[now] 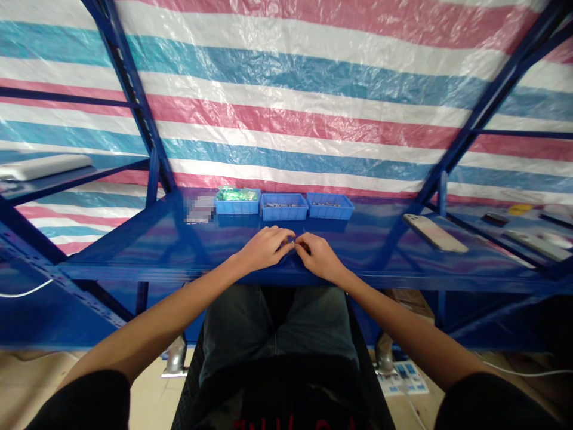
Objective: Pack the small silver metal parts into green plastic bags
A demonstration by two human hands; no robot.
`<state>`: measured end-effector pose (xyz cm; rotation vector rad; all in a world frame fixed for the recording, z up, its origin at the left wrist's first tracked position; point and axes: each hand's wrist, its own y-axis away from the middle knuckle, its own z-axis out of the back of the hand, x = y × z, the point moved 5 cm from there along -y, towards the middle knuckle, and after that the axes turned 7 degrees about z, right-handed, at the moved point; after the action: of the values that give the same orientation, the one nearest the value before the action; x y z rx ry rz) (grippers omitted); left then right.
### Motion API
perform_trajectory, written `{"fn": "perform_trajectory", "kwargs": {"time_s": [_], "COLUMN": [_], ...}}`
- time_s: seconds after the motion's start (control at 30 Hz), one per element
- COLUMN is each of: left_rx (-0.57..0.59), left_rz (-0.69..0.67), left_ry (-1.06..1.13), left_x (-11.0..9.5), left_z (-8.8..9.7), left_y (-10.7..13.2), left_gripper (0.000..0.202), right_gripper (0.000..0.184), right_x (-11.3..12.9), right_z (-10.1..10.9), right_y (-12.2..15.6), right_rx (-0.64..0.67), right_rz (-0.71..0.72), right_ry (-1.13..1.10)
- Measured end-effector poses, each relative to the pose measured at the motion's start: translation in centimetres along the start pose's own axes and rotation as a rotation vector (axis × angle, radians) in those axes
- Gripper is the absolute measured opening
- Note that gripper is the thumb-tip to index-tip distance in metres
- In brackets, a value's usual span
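My left hand (265,247) and my right hand (319,255) meet at the middle of the blue shelf (134,251), fingertips pinched together on a tiny item (295,243) too small to name. Both hands rest on the shelf near its front edge. Behind them stand three blue bins in a row: the left bin (237,202) holds green packets, the middle bin (284,206) and the right bin (330,205) hold small dark parts.
A phone (434,232) lies face down on the shelf to the right. More phones and small items (532,242) lie on the neighbouring shelf at far right. A striped tarpaulin (286,89) hangs behind. Blue uprights (129,89) frame the bay.
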<state>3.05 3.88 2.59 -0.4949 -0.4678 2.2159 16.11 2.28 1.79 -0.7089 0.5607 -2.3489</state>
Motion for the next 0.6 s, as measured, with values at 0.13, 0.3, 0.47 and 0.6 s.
{"fn": "perform_trajectory", "kwargs": {"time_s": [0.13,0.3,0.47,0.6], "left_rx": [0.011,-0.018,0.011,0.044], "left_rz": [-0.025,0.009,-0.001,-0.002], "left_ry": [0.002,-0.021,-0.026,-0.019], "left_x": [-0.11,0.09,-0.1,-0.16], "left_z": [0.04,0.06,-0.14,-0.3], "left_y": [0.12,0.06,-0.08,-0.12], "left_gripper": [0.017,0.018,0.022,0.022], "right_gripper": [0.015,0.01,0.004,0.006], "right_x": [-0.12,-0.33,-0.15,0.02], "right_z": [-0.11,0.16,0.16,0.12], "right_y": [-0.23,-0.14,0.03,-0.02], "right_rx": [0.037,-0.019,-0.04,-0.022], "right_rz": [0.01,-0.026,-0.004,0.025], "right_ry": [-0.043,-0.125,-0.113,-0.03]}}
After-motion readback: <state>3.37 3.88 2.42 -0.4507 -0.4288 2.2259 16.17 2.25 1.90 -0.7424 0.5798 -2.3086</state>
